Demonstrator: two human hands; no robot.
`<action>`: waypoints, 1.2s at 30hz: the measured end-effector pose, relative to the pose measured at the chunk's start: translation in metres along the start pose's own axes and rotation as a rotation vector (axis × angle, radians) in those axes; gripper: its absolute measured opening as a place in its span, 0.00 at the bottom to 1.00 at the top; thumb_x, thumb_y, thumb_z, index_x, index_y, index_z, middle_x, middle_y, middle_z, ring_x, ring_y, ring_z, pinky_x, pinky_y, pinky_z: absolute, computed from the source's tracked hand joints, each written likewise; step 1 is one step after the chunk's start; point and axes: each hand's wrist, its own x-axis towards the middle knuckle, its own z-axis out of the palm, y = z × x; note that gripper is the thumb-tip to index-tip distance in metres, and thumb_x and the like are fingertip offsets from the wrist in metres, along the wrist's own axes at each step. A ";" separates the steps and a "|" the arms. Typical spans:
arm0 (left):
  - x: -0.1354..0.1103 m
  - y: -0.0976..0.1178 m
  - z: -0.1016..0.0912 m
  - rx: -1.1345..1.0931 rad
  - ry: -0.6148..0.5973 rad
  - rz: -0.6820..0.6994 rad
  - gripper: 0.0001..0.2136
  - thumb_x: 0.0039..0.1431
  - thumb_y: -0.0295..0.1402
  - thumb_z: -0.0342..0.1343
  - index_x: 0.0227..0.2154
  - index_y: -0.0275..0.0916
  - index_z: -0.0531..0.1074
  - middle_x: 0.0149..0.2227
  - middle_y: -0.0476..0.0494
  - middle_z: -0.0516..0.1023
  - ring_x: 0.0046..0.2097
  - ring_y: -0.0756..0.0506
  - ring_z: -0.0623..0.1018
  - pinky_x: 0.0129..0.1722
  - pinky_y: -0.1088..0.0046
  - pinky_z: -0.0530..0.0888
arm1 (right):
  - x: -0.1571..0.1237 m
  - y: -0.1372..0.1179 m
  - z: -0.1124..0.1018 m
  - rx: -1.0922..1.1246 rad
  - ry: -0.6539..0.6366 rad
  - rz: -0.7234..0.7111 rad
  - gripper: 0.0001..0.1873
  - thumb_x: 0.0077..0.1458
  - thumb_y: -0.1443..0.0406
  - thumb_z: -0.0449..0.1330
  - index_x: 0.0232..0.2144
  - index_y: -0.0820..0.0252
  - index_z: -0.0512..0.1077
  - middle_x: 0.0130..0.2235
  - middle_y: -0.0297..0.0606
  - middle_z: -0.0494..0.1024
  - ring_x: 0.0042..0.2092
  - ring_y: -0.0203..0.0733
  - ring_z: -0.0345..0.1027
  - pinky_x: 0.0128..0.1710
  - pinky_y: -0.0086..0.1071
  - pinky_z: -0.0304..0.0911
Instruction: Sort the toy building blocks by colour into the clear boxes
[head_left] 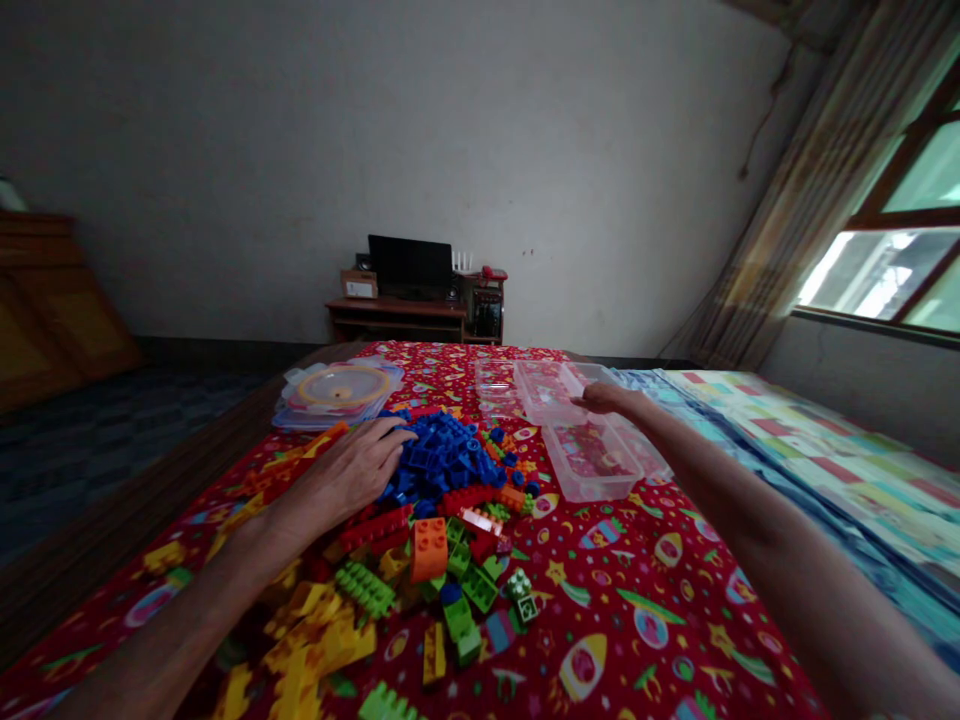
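Observation:
A heap of toy building blocks lies on a red patterned cloth (630, 620). Blue blocks (442, 462) sit at the middle, yellow blocks (315, 640) at the near left, and green and orange ones (429, 548) in front. My left hand (352, 470) rests palm down on the left side of the blue blocks, fingers spread. My right hand (604, 398) reaches to the far right and touches the rim of a clear plastic box (592, 470); its fingers curl on the edge of another clear box (544, 388) behind it.
A stack of clear lids with a yellow ring (337, 392) lies at the far left of the cloth. A pastel checked cloth (817, 450) covers the right side. A desk with a dark monitor (411, 266) stands by the far wall. A curtained window (892, 250) is at right.

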 end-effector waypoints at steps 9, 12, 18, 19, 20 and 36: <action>0.000 0.000 -0.001 0.034 -0.044 0.012 0.17 0.65 0.34 0.40 0.45 0.42 0.74 0.49 0.39 0.73 0.49 0.42 0.74 0.54 0.63 0.70 | -0.001 -0.002 0.002 -0.017 0.015 -0.006 0.30 0.66 0.55 0.41 0.41 0.68 0.78 0.41 0.50 0.80 0.43 0.43 0.74 0.39 0.28 0.62; 0.001 0.003 -0.003 0.034 -0.044 0.012 0.18 0.65 0.34 0.40 0.45 0.41 0.74 0.49 0.39 0.73 0.50 0.42 0.74 0.54 0.63 0.70 | -0.004 -0.005 0.000 -0.017 0.025 -0.004 0.29 0.66 0.55 0.42 0.40 0.68 0.78 0.41 0.50 0.80 0.43 0.43 0.74 0.39 0.28 0.62; 0.003 0.010 -0.007 0.057 -0.037 -0.001 0.19 0.65 0.35 0.38 0.46 0.41 0.74 0.50 0.39 0.73 0.49 0.41 0.74 0.54 0.61 0.70 | -0.015 -0.006 -0.011 0.002 0.162 0.016 0.25 0.65 0.60 0.43 0.41 0.70 0.77 0.42 0.54 0.79 0.43 0.44 0.73 0.38 0.29 0.59; 0.003 0.011 -0.007 0.056 -0.036 -0.001 0.19 0.65 0.35 0.38 0.46 0.40 0.74 0.50 0.38 0.73 0.49 0.41 0.74 0.54 0.61 0.70 | -0.019 -0.005 -0.015 0.012 0.193 0.017 0.24 0.65 0.61 0.43 0.40 0.70 0.77 0.41 0.54 0.79 0.41 0.43 0.72 0.37 0.29 0.58; 0.003 0.011 -0.007 0.054 -0.036 0.000 0.19 0.65 0.35 0.38 0.46 0.40 0.74 0.50 0.38 0.73 0.49 0.41 0.74 0.54 0.60 0.70 | -0.023 -0.005 -0.019 0.022 0.221 0.014 0.24 0.65 0.62 0.44 0.40 0.70 0.77 0.39 0.53 0.79 0.39 0.42 0.72 0.35 0.28 0.57; -0.001 0.023 -0.041 -0.023 0.035 -0.072 0.24 0.67 0.41 0.35 0.60 0.37 0.58 0.61 0.38 0.64 0.61 0.41 0.64 0.63 0.57 0.60 | -0.142 -0.185 0.012 0.557 0.671 -0.618 0.32 0.63 0.53 0.48 0.65 0.58 0.52 0.65 0.52 0.55 0.66 0.52 0.46 0.62 0.52 0.47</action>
